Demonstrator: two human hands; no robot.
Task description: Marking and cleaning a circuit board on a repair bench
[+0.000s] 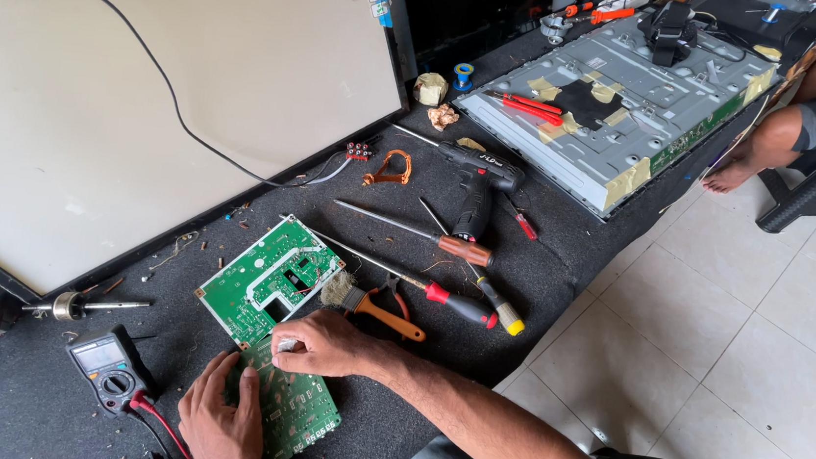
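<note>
At the lower centre of the frame, a green circuit board (290,401) is pinned flat on the dark bench by the left hand (222,422) and pinched at its upper edge by the right hand (319,343). A second board (271,279) lies just above; either could be nudged against the brush (362,301) by a slip.

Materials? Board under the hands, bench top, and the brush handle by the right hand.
Lower circuit board: green laminate, glossy mask, likely fibreglass. Bench top: dark fuzzy matte cover, looks like carpet or felt. Brush: smooth orange handle, probably plastic, though painted wood is possible; pale bristles.
</note>
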